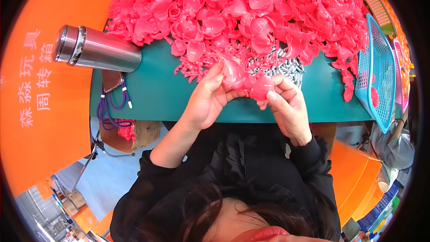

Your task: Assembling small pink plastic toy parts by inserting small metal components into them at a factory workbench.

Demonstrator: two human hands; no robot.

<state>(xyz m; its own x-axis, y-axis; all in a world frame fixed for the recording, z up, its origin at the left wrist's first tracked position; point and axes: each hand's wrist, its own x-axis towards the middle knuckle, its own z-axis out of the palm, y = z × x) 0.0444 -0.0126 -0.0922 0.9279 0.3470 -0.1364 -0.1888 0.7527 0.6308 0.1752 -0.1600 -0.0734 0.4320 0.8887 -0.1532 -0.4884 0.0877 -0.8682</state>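
Note:
Between my two hands, just above the table's near edge, is a glossy pinkish-red moulded plastic part with rounded, shell-like lobes. My left hand grips its left end, thumb up along the side. The fingers and thumb of my right hand pinch its right lobe. Right behind the hands lie many small silver metal pins in a loose heap. Beyond them rises a big pile of similar pinkish-red plastic parts, with smaller bits spilling toward me.
A steel thermos lies on the green table at left, near a purple cord. A tall orange box borders the left side. A blue mesh basket stands at the right edge. Below left, a cardboard box holds red pieces.

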